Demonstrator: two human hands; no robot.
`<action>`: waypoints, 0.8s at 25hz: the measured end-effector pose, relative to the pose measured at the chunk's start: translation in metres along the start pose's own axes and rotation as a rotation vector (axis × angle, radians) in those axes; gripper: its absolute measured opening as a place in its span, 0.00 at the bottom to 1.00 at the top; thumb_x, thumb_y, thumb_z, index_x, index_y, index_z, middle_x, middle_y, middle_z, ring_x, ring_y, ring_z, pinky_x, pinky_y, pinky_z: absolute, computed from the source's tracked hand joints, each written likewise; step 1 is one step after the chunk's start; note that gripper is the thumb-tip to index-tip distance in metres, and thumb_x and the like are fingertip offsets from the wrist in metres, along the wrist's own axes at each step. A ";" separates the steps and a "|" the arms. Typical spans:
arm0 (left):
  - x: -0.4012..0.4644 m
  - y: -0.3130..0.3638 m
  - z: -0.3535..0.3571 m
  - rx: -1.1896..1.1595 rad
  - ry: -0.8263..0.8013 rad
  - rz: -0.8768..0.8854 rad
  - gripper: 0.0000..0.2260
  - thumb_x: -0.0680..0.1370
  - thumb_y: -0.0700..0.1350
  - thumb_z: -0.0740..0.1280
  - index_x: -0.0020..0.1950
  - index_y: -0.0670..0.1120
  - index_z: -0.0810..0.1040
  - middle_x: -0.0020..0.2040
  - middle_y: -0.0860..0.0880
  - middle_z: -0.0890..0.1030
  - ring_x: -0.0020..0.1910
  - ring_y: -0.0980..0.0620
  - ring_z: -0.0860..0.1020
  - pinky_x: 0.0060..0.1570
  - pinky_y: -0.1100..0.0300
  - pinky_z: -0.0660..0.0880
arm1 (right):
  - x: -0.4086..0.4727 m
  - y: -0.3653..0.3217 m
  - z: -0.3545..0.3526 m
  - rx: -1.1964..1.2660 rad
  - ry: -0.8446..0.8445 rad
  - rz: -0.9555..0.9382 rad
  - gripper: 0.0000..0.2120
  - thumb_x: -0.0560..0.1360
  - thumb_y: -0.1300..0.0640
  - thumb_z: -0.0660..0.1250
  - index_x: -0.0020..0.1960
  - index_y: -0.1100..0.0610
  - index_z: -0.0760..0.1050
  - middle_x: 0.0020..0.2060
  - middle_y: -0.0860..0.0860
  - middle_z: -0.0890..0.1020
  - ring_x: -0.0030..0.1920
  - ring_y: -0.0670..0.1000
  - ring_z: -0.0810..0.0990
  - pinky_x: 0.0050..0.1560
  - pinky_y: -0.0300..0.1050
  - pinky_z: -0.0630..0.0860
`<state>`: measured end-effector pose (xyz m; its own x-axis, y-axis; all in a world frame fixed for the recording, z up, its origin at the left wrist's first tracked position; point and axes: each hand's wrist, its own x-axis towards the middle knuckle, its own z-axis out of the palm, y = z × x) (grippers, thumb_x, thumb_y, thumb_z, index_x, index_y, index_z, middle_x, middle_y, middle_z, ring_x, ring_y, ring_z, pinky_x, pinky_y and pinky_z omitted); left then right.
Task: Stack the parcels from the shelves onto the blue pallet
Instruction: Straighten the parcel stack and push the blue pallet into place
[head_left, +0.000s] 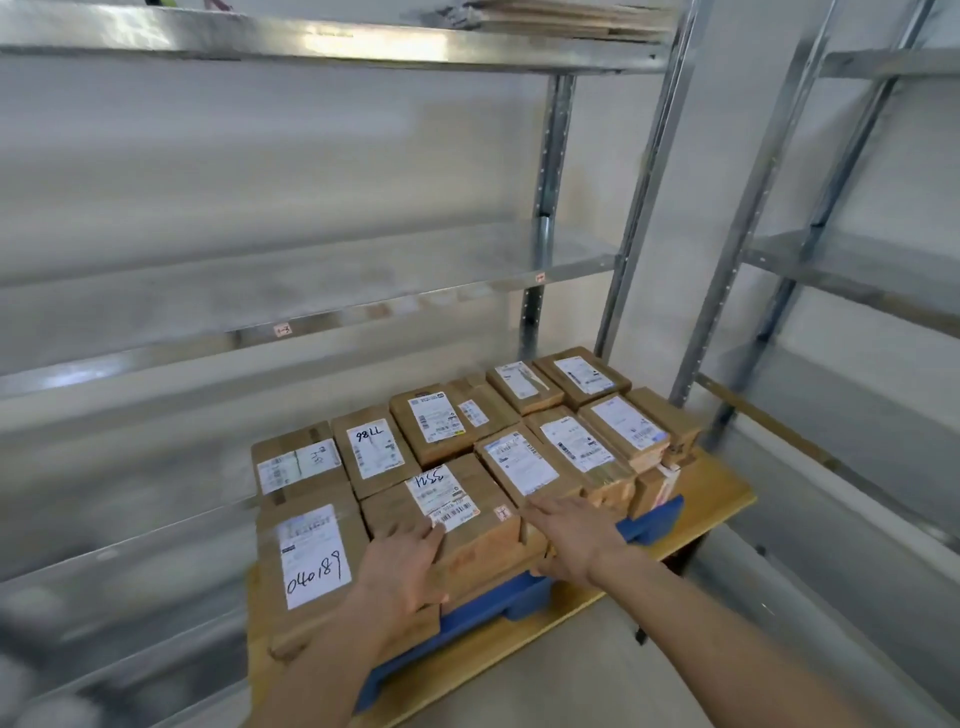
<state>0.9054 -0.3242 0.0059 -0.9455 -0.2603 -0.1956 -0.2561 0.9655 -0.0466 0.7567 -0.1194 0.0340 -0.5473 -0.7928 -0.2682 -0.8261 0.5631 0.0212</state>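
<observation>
Several brown cardboard parcels with white labels lie flat in rows on the blue pallet, which sits on a low wooden table. My left hand rests on the near left corner of the front parcel marked "1255", fingers straight along its edge. My right hand lies with fingers extended against that parcel's right side, touching the neighbouring parcel. A long parcel marked "040189" lies at the near left.
Metal shelving stands behind and left of the table, its visible levels bare. A second metal rack stands to the right. Flat cardboard lies on the top shelf. Bare floor is in front of the table.
</observation>
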 end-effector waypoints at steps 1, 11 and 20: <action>0.002 0.005 0.004 0.005 0.016 -0.018 0.40 0.73 0.63 0.70 0.79 0.51 0.58 0.77 0.50 0.65 0.72 0.46 0.68 0.73 0.49 0.61 | 0.006 0.004 0.007 -0.008 0.003 -0.029 0.39 0.76 0.44 0.71 0.81 0.49 0.58 0.80 0.50 0.61 0.77 0.56 0.63 0.77 0.57 0.59; 0.011 0.019 0.026 -0.035 0.150 -0.129 0.28 0.81 0.46 0.64 0.80 0.52 0.58 0.80 0.52 0.59 0.77 0.49 0.61 0.76 0.51 0.56 | 0.058 0.016 0.039 -0.012 0.105 -0.208 0.37 0.80 0.49 0.67 0.83 0.49 0.52 0.83 0.50 0.50 0.82 0.52 0.49 0.80 0.52 0.46; 0.011 0.018 0.029 -0.105 0.202 -0.150 0.27 0.81 0.47 0.65 0.78 0.56 0.60 0.79 0.56 0.61 0.76 0.50 0.62 0.73 0.51 0.65 | 0.058 0.027 0.045 0.058 0.160 -0.233 0.34 0.80 0.54 0.68 0.81 0.45 0.56 0.81 0.47 0.57 0.80 0.50 0.57 0.79 0.49 0.52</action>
<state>0.8965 -0.3095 -0.0255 -0.9137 -0.4064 0.0055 -0.4058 0.9129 0.0437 0.7088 -0.1400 -0.0240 -0.3617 -0.9265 -0.1042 -0.9256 0.3702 -0.0791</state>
